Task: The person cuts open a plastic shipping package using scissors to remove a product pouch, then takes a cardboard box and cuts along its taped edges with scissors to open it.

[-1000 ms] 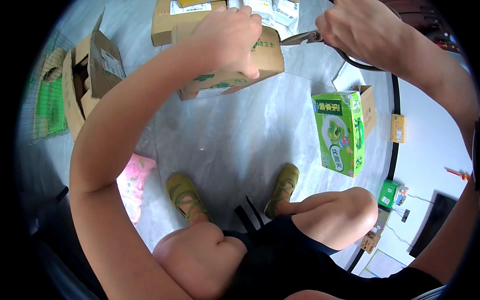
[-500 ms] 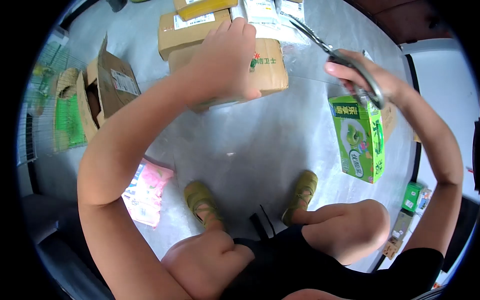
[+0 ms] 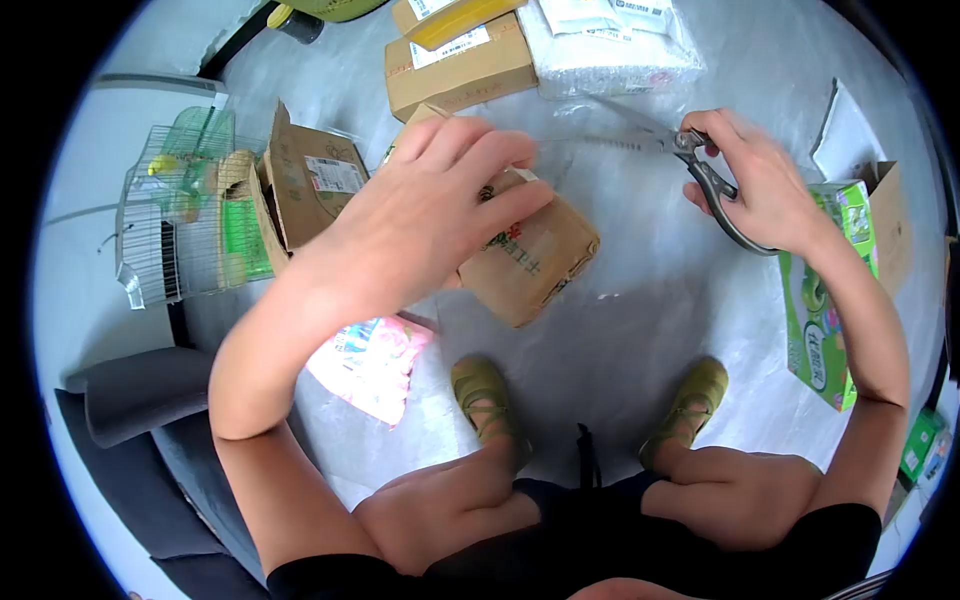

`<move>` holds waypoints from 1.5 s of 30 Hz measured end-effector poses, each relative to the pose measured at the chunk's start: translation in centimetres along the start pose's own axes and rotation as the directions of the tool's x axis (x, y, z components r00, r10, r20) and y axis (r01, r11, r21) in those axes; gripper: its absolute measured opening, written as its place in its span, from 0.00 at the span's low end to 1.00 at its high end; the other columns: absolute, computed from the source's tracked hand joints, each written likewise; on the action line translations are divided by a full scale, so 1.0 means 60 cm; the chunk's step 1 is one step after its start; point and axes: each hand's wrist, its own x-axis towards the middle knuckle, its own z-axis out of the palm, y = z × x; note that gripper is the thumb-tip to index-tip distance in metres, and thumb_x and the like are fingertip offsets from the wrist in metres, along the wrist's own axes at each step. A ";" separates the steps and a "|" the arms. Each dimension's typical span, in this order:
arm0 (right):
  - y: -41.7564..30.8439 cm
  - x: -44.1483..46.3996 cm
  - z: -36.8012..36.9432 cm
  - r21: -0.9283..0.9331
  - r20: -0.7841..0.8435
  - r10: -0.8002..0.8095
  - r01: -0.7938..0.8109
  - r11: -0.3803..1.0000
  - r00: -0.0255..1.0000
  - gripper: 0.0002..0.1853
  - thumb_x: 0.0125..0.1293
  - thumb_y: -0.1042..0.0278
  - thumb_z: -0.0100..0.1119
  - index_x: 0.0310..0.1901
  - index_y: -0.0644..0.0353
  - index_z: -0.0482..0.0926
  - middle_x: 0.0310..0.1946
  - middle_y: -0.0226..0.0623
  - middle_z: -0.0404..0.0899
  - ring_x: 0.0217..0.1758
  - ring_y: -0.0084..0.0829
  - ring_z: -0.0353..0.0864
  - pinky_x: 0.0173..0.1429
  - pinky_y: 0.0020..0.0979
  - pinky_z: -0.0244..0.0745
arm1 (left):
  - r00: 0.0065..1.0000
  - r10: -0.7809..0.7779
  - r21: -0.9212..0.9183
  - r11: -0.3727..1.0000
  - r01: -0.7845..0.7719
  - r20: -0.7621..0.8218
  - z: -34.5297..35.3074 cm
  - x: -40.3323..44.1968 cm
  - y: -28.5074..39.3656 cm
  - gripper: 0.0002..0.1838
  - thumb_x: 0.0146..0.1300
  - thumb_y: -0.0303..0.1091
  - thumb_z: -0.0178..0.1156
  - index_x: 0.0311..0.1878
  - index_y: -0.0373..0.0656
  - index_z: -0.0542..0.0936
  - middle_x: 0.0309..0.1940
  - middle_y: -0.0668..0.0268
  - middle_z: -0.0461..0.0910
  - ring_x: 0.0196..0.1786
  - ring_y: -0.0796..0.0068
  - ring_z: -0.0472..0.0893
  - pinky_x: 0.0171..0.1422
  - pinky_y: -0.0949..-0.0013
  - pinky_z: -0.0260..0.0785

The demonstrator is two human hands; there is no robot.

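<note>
- One left hand [image 3: 440,205] is gripping one carton [image 3: 535,260], its fingers spreading over the top; the thumb's hold is not showing clearly.
- The carton is sitting tilted in the view, ahead of two green shoes [image 3: 485,400] that are standing on the floor [image 3: 600,350].
- One right hand [image 3: 745,180] is gripping one pair of scissors [image 3: 712,185] by the handles, to the right of the carton; the two blades are standing apart, blurring, pointing toward the carton's side of the floor without touching it.
- Beyond the carton, one brown box [image 3: 465,78] is lying with one yellow parcel [image 3: 460,25] resting on it.
- Just right of that pair, beyond the carton, one wrapped parcel [image 3: 620,68] is lying under two white bags [image 3: 580,15].
- Left of the carton, one open box [image 3: 320,190] is standing with a flap rising, and one wire cage [image 3: 190,235] is standing farther left.
- Nearer the person and left of the carton, one pink pack [image 3: 375,368] is lying on the floor.
- Well to the right of the carton, one green box [image 3: 805,310] is standing partly behind the right forearm, one brown piece of cardboard [image 3: 890,225] showing beside it.
</note>
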 end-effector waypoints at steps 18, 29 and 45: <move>-0.042 0.000 -0.029 -0.256 -0.001 -0.247 0.238 0.937 0.969 0.31 0.40 0.78 0.62 0.53 0.58 0.72 0.38 0.38 0.70 0.47 0.41 0.72 0.53 0.38 0.67 | 0.996 0.059 0.132 0.989 -0.067 0.062 0.026 0.026 0.074 0.24 0.50 0.29 0.62 0.53 0.41 0.72 0.37 0.67 0.70 0.39 0.72 0.76 0.38 0.73 0.68; -0.081 0.076 0.013 -0.391 -0.078 -0.362 0.305 0.868 0.929 0.21 0.44 0.76 0.64 0.43 0.59 0.74 0.37 0.38 0.75 0.44 0.40 0.79 0.46 0.37 0.73 | 0.987 0.007 0.244 0.969 -0.046 0.159 0.023 0.033 0.078 0.22 0.53 0.31 0.62 0.52 0.39 0.68 0.27 0.70 0.73 0.31 0.72 0.80 0.36 0.73 0.68; -0.039 0.039 -0.027 0.066 0.153 0.100 -0.111 0.992 0.983 0.18 0.62 0.53 0.67 0.41 0.58 0.76 0.20 0.37 0.75 0.24 0.35 0.76 0.32 0.36 0.70 | 0.977 -0.112 -0.075 0.992 0.100 -0.182 0.015 0.025 0.059 0.41 0.20 0.35 0.81 0.46 0.44 0.74 0.42 0.64 0.74 0.50 0.57 0.73 0.54 0.59 0.65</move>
